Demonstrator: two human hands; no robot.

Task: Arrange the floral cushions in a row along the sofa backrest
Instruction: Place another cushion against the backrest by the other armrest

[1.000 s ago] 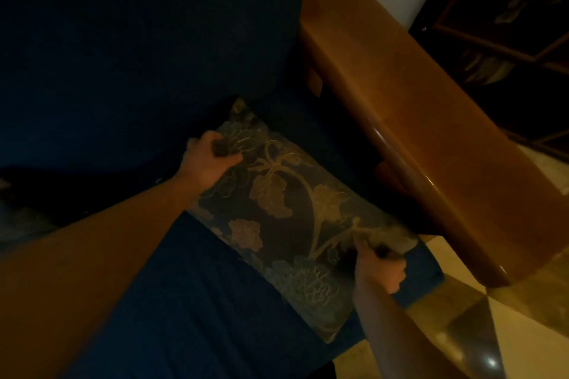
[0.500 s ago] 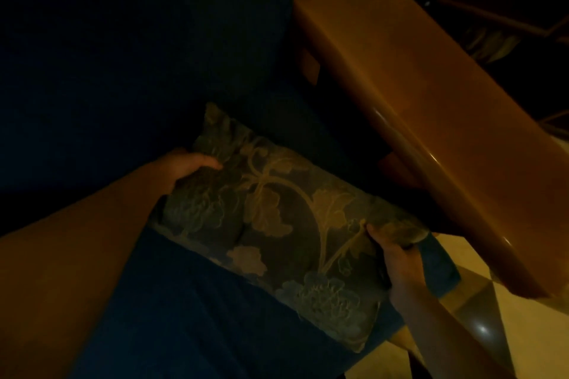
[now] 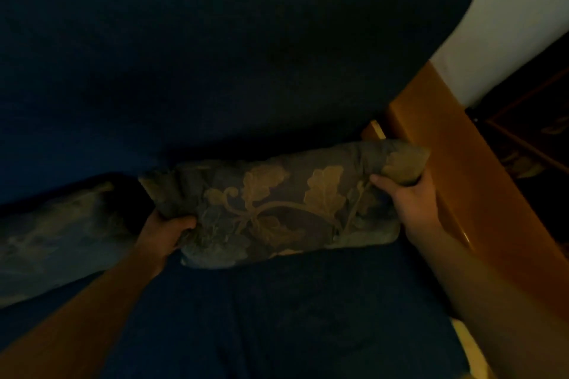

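Nearest to the camera is the dark blue sofa seat [image 3: 277, 317], a flat, matte fabric surface with fine wrinkles. Above it the 2 bare forearms reach forward. The left hand [image 3: 163, 232] is closed on the lower left corner of the floral cushion [image 3: 277, 203], and the right hand [image 3: 412, 197] is closed on its upper right corner, the thumb pressing into the cloth. The cushion is soft and plump, of woven fabric in grey-blue with pale gold leaves and curling stems; the fabric bunches where the fingers squeeze it. It stands on its long edge at the right end of the seat, just in front of the backrest [image 3: 215, 55], with its right end close to the glossy wooden armrest [image 3: 462, 178]. At the left a 2nd floral cushion [image 3: 61, 234] seems to lean against the backrest already, though it is blurred and dim. I judge that the step in hand is the placing of this cushion; the next move asks to push it back until it rests upright against the backrest, in line with its neighbour, and then to let go.
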